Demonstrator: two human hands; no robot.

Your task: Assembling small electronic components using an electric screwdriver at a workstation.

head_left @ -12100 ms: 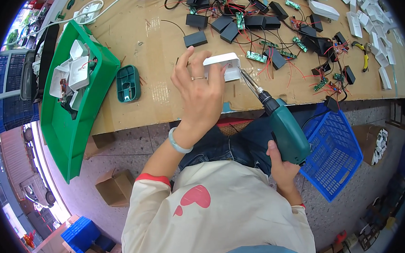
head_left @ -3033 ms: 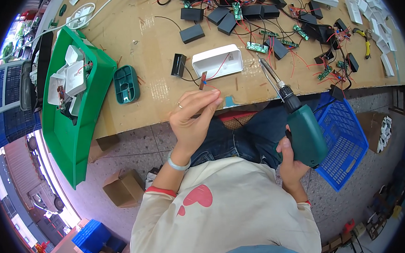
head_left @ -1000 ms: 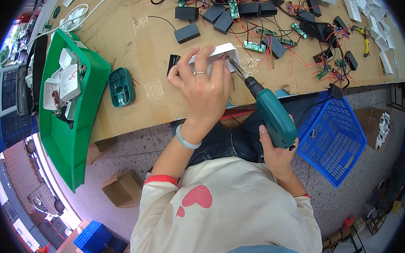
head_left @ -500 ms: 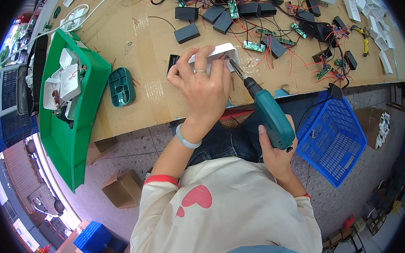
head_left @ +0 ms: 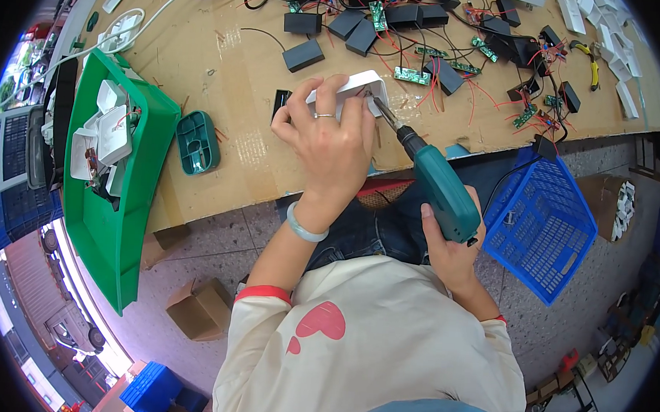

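My left hand (head_left: 333, 134) grips a white plastic casing (head_left: 364, 80) on the table, its fingers bent over the near wall. In my right hand (head_left: 452, 247) is a green electric screwdriver (head_left: 444, 186), its tip reaching into the casing beside my left fingertips. What the tip touches is too small to make out. A small black piece (head_left: 281, 101) lies just left of the casing. Further left sits a dark green compartment tray (head_left: 198, 143) with small metal bits in one section.
A green bin (head_left: 91, 225) with white casings stands at the left edge. Black boxes (head_left: 304, 54), green circuit boards (head_left: 412, 76) and red wires spread over the far table. Yellow-handled pliers (head_left: 595, 75) and more white casings lie far right. A blue basket (head_left: 548, 227) stands below the table's right edge.
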